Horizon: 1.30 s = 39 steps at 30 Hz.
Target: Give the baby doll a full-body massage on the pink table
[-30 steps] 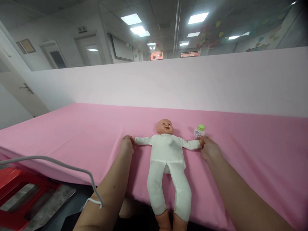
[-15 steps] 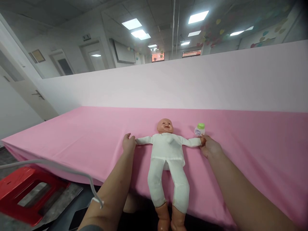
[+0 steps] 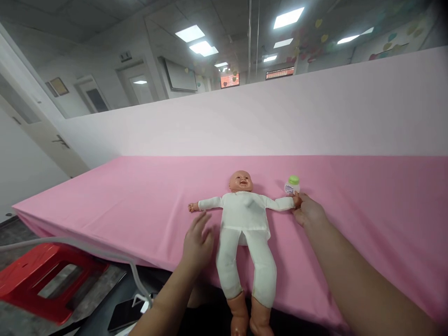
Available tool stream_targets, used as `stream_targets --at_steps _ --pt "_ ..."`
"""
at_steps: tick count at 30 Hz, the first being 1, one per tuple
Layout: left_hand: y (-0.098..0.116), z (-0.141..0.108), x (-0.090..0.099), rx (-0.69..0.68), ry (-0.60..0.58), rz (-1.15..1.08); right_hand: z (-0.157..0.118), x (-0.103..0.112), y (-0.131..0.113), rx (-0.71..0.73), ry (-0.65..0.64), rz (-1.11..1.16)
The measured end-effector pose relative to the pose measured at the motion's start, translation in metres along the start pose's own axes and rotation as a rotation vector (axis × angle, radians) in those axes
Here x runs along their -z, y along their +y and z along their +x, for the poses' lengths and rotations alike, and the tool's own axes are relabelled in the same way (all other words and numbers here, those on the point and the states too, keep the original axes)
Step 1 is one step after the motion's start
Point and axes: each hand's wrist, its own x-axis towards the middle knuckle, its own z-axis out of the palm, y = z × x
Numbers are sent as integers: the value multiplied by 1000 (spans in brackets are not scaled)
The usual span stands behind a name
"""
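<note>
A baby doll (image 3: 245, 214) in a white cloth top and trousers lies on its back with its arms spread and its bare feet toward me. My right hand (image 3: 311, 211) is closed around the doll's hand on the right side. Beside the doll's left-side leg hovers my left hand (image 3: 199, 240), its fingers apart and holding nothing. The doll's other hand (image 3: 193, 207) lies uncovered on the pink cloth (image 3: 140, 200). Just behind my right hand stands a small clear jar (image 3: 291, 185) with a green lid.
A white wall (image 3: 245, 126) with glass above it runs along the cloth's far edge. At the lower left are a red plastic stool (image 3: 42, 280), a grey cable (image 3: 80, 243) and a dark phone (image 3: 123, 313). A door (image 3: 52, 135) is at the far left.
My left hand has let go of the doll's hand and drawn back toward me and to the right. My right hand keeps its hold.
</note>
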Motion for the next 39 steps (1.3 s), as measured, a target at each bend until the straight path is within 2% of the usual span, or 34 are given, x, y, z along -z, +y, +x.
stream_targets --at_steps 4,8,13,18,21,25,30,36,39 --pt "9 -63 13 -255 -169 9 -3 1 0 17 -9 16" --pt "8 -106 15 -427 -197 123 -3 2 1 31 -5 5" --pt "4 -136 -3 -532 -119 207 -4 2 2 39 -6 -16" --pt "4 -146 -15 -520 -124 180 -4 3 2 42 -11 -11" --pt "5 -145 -11 -448 -135 101 -3 3 3 43 -19 -7" --pt "3 -137 8 -282 -143 -30 1 3 4 43 -29 -9" --pt "4 -125 36 28 -42 -161 7 4 7 56 -42 -23" --pt "20 -113 45 457 53 -734 10 7 9 63 -63 -43" --pt "27 -109 43 593 142 -932 11 7 10 59 -65 -44"
